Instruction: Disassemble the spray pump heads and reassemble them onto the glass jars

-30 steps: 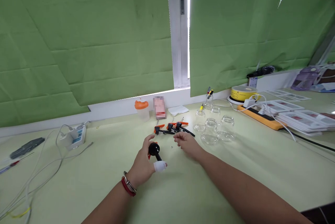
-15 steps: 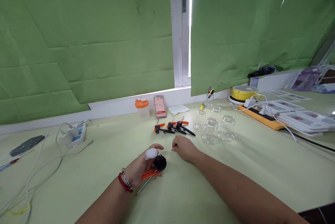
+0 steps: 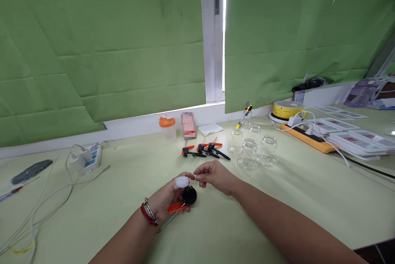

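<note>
My left hand (image 3: 175,192) is closed around a black-and-orange part (image 3: 189,196) with a round black end, an orange lever (image 3: 175,207) and a thin metal rod (image 3: 168,221) slanting down to the left. White wrapping (image 3: 181,182) covers one of its fingers or thumb. Close beside it, my right hand (image 3: 212,177) pinches something tiny at the fingertips, too small to name, just above the round black end. Beyond both hands lie several similar black-and-orange parts (image 3: 202,151), each with a metal rod.
Several clear glass jars (image 3: 247,157) stand right of the parts. An orange-lidded cup (image 3: 167,128) and white tissue (image 3: 210,128) are at the back. A power strip (image 3: 308,137) and printed sheets (image 3: 354,142) lie right; white cables (image 3: 46,202) and another strip (image 3: 92,159) lie left.
My right hand has moved left to my left hand's fingertips, its thumb and fingers now visibly pinched. The left hand still holds the black-and-orange part, almost in place.
</note>
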Available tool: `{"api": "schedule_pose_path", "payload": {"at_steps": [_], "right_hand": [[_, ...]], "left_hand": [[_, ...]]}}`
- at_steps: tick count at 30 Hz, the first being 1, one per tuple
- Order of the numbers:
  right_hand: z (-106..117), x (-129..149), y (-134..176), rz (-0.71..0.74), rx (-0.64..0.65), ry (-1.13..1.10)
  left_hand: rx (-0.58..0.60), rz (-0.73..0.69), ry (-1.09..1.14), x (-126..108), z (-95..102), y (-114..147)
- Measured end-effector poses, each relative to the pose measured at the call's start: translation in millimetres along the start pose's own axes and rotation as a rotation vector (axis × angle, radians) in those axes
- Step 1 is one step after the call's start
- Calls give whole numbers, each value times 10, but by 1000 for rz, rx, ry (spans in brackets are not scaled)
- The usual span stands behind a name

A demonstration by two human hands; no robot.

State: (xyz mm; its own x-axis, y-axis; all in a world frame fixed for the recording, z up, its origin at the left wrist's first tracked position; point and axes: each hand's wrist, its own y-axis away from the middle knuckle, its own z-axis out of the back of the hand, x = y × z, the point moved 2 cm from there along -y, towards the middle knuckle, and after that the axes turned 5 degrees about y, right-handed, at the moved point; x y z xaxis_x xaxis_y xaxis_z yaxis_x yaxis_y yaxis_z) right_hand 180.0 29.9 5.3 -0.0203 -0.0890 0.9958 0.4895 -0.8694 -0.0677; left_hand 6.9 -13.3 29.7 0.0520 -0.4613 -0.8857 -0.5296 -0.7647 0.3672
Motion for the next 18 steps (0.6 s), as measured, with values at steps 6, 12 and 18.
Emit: {"api": "schedule_pose_path", "payload": {"at_steps": [6, 12, 18], "right_hand": [[-151, 105, 68, 19, 44, -31], [-198, 138, 67, 134, 70, 17], [-198, 151, 64, 133, 113, 69]], "left_hand": [[47, -48, 6, -2, -47, -6], [22, -57, -11, 45, -12, -30], [37, -61, -19, 47, -13, -37]]}}
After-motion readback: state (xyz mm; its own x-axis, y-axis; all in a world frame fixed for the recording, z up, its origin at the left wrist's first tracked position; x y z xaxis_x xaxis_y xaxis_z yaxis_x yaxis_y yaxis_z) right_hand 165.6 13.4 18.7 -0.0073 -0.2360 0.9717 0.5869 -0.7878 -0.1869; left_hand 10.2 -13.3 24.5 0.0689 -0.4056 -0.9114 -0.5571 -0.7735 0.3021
